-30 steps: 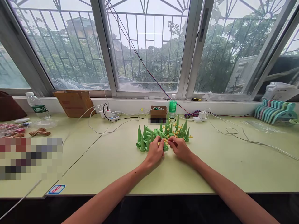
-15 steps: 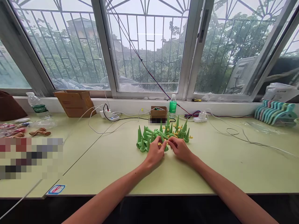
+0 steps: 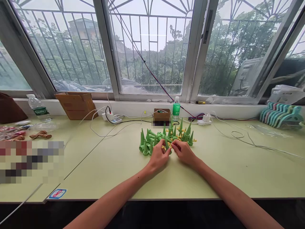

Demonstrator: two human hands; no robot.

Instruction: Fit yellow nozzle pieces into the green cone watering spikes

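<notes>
The left hand (image 3: 158, 157) is gripping a green spike (image 3: 166, 145) between curled fingers, on the near side of the other spikes (image 3: 145, 149) on the table (image 3: 188, 183). Just right of it, the right hand's (image 3: 185, 151) fingers are bunching together; their hold I cannot tell.

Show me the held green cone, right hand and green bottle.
Green cone (image 3: 166, 145), head view: its tapering side.
Right hand (image 3: 185, 151), head view: back of the hand.
Green bottle (image 3: 176, 109), head view: its body.
</notes>
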